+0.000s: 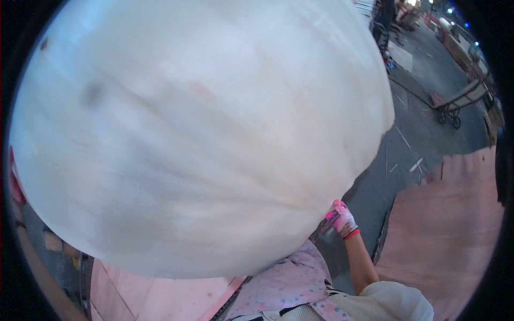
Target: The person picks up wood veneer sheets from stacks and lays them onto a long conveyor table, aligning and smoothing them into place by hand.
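A large, thin, pale sheet (214,134), which looks like wood veneer with a small dark knot, bulges up in front of me and fills most of the head view. My right hand (344,218), in a pink and white glove with a red cuff, is closed on the sheet's lower right edge. At the far left rim, my left hand (17,179) shows only as a strip of dark pink glove against the sheet's left edge. It appears to grip that edge, though most of its fingers are hidden.
Pinkish wood sheets (439,235) lie in a stack at the right. More pink sheets (150,291) lie below the raised sheet. A wheeled cart (460,101) stands on the grey floor (433,59) at the far right, with scattered scraps (416,165) nearer.
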`<state>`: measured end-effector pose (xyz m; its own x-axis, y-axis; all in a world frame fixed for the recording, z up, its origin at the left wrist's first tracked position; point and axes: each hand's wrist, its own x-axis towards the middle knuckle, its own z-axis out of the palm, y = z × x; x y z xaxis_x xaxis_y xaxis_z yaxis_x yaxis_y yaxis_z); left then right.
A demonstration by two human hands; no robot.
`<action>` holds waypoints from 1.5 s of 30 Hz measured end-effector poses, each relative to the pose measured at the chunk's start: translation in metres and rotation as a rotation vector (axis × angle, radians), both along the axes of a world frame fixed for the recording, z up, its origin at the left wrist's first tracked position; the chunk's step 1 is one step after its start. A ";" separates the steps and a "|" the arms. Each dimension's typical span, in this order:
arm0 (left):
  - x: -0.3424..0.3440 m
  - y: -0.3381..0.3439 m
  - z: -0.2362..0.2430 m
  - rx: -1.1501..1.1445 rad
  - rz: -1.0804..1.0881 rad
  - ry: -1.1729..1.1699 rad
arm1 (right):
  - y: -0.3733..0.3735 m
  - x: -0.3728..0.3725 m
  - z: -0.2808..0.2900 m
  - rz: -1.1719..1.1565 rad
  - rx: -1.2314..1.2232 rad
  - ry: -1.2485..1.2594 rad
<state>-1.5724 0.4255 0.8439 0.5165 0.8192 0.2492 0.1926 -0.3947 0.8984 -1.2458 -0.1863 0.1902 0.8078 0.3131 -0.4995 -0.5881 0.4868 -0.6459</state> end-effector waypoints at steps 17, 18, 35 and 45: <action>0.014 -0.325 -0.588 -0.959 -0.281 0.280 | 0.038 0.006 0.049 0.124 -0.317 0.204; 0.006 -0.345 -0.592 -0.998 -0.176 0.093 | 0.039 0.005 0.044 0.141 -0.350 0.235; 0.012 -0.397 -0.526 -0.566 0.245 0.001 | 0.035 -0.014 0.016 0.432 -0.200 0.395; 0.062 -0.385 -0.486 -0.425 0.304 0.187 | 0.075 0.023 0.015 0.368 -0.241 0.269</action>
<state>-1.5099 0.0401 0.3575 0.2444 0.9468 -0.2094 0.4132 0.0937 0.9058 -1.2228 -0.1117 0.2057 0.4987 0.4027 -0.7675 -0.8533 0.0723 -0.5165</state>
